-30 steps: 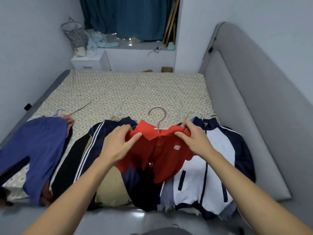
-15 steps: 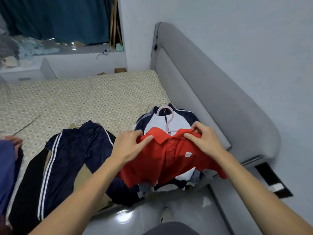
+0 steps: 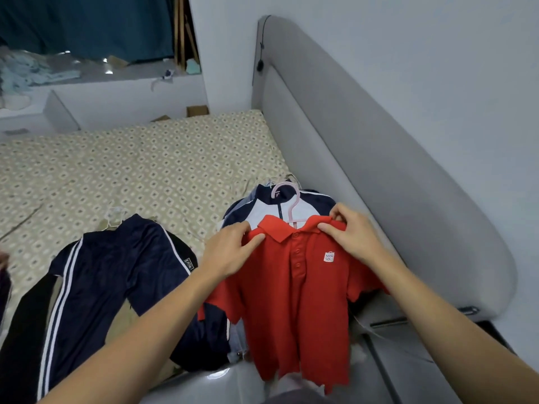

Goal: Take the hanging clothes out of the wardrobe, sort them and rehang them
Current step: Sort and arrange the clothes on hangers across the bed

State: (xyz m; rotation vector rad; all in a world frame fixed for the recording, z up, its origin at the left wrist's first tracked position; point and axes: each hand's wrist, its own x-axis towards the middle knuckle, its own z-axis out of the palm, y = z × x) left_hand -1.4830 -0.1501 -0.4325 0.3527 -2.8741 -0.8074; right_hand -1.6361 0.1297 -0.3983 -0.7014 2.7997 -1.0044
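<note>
A red polo shirt (image 3: 294, 301) on a pink hanger (image 3: 291, 199) hangs in front of me over the near edge of the bed. My left hand (image 3: 230, 252) pinches its left shoulder and my right hand (image 3: 353, 237) pinches its right shoulder by the collar. Behind it, a white and navy jacket (image 3: 271, 207) lies on the bed. To the left lie navy trousers with white stripes (image 3: 116, 275), partly over a tan garment.
The patterned bed sheet (image 3: 131, 170) stretches away at the left and back. A grey padded headboard (image 3: 379, 170) runs along the right. A white ledge (image 3: 116, 94) with clutter and a dark curtain stand at the far end. Grey floor shows below.
My view has swung right. Both hands have carried the red polo shirt to the right, over the white and navy jacket, and it now hangs more fully spread.
</note>
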